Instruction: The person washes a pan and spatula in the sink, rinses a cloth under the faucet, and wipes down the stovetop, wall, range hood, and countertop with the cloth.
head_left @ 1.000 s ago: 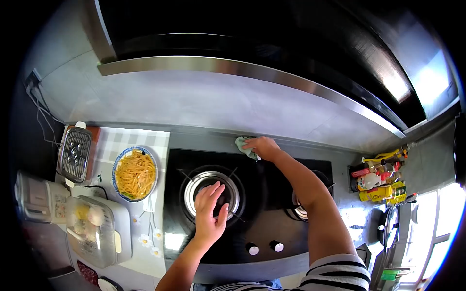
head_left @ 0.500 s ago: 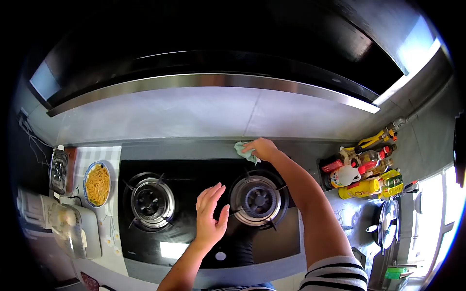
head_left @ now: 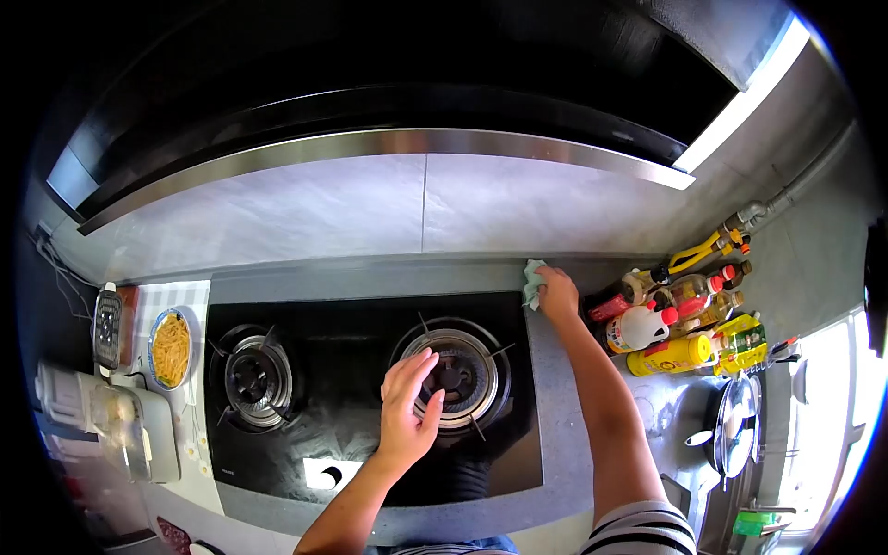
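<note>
A pale green cloth point(head_left: 533, 283) lies under the fingers of my right hand point(head_left: 558, 294), pressed on the grey counter point(head_left: 370, 277) just past the back right corner of the black gas stove point(head_left: 342, 370). My right arm is stretched far forward. Over the stove hovers my left hand point(head_left: 409, 412), its fingers extended, the thumb apart and nothing in it. It partly covers the right burner point(head_left: 476, 375). The left burner point(head_left: 252, 377) is in full view.
Several bottles point(head_left: 671, 353) crowd the counter on the right, near a yellow hose point(head_left: 694, 252) and a lidded pan point(head_left: 735, 425). At left stand a bowl of yellow strips point(head_left: 170, 349) and a pale appliance point(head_left: 139, 430). A range hood point(head_left: 388, 141) overhangs the stove.
My right hand has slid the cloth to the right along the counter behind the stove. The camera view has shifted right. My left hand stays raised and open.
</note>
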`<action>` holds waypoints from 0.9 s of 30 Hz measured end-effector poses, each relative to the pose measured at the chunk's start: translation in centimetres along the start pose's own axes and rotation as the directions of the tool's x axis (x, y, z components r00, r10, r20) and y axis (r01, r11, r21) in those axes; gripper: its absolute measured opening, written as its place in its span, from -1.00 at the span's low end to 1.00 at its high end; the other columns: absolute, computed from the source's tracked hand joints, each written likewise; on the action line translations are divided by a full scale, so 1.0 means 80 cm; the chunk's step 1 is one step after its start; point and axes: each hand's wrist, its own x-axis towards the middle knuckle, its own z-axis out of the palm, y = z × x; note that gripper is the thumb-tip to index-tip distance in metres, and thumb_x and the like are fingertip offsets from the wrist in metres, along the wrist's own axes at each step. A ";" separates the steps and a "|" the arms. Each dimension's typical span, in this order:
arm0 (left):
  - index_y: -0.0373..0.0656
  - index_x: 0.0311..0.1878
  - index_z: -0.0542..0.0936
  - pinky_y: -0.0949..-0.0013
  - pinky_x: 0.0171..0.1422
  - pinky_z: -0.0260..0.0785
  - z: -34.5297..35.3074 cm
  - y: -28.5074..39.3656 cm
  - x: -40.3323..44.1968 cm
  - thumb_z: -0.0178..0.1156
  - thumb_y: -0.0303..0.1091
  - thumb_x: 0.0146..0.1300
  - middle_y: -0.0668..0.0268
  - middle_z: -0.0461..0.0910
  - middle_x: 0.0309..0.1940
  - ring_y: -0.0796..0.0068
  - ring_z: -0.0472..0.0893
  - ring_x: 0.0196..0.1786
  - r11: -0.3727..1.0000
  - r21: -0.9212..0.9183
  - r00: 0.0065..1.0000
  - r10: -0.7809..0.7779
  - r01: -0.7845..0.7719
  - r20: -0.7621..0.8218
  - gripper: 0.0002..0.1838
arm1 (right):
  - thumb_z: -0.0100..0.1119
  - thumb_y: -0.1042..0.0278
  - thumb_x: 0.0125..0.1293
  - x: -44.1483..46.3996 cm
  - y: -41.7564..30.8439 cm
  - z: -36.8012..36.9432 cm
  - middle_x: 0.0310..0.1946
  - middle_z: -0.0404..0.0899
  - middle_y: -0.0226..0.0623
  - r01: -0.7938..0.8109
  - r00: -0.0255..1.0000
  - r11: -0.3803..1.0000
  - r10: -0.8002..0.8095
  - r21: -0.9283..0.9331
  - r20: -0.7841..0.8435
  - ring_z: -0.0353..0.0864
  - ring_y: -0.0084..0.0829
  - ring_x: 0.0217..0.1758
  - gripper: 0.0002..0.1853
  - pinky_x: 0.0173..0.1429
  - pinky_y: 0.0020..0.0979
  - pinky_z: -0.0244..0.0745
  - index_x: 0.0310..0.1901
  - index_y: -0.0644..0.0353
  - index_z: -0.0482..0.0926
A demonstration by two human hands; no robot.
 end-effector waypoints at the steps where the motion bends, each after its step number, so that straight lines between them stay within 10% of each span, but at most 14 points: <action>1: -0.20 0.22 0.50 0.15 0.36 0.19 -0.001 -0.002 -0.001 0.23 -0.51 0.15 0.16 0.49 0.22 0.08 0.42 0.25 1.000 0.001 1.000 -0.006 0.006 -0.009 -0.50 | 0.17 0.56 0.09 -0.003 0.003 -0.001 -0.11 0.60 -0.13 0.192 0.959 0.978 -0.171 0.077 -0.226 0.59 0.00 -0.06 -0.69 0.00 -0.10 0.51 -0.10 0.07 0.59; 4: -0.20 0.21 0.50 0.15 0.36 0.20 -0.005 -0.005 -0.003 0.24 -0.50 0.15 0.17 0.50 0.21 0.09 0.43 0.24 1.000 -0.015 1.000 -0.022 0.021 -0.008 -0.50 | 0.21 0.56 0.06 0.015 -0.018 -0.006 -0.12 0.60 -0.12 0.312 0.910 0.927 -0.229 0.207 -0.346 0.58 0.03 -0.08 -0.68 -0.02 -0.12 0.51 -0.09 0.09 0.58; 12: -0.19 0.24 0.48 0.17 0.35 0.20 -0.033 -0.040 -0.020 0.25 -0.48 0.16 0.16 0.49 0.22 0.09 0.44 0.24 0.995 -0.034 0.994 -0.100 0.099 -0.054 -0.48 | 0.33 0.48 0.01 0.061 -0.074 0.056 -0.17 0.67 -0.17 0.541 0.839 0.829 -0.543 0.142 -0.025 0.64 -0.08 -0.15 -0.67 -0.06 -0.17 0.57 -0.11 0.06 0.67; 27: -0.17 0.26 0.47 0.18 0.36 0.18 -0.158 -0.082 -0.048 0.24 -0.44 0.20 0.20 0.48 0.24 0.14 0.45 0.24 0.985 0.026 0.971 -0.165 0.172 -0.171 -0.49 | 0.31 0.35 0.13 0.053 -0.391 0.166 -0.27 0.69 -0.20 0.585 0.771 0.809 -0.578 0.060 0.267 0.68 -0.15 -0.21 -0.69 -0.10 -0.17 0.59 -0.05 -0.12 0.69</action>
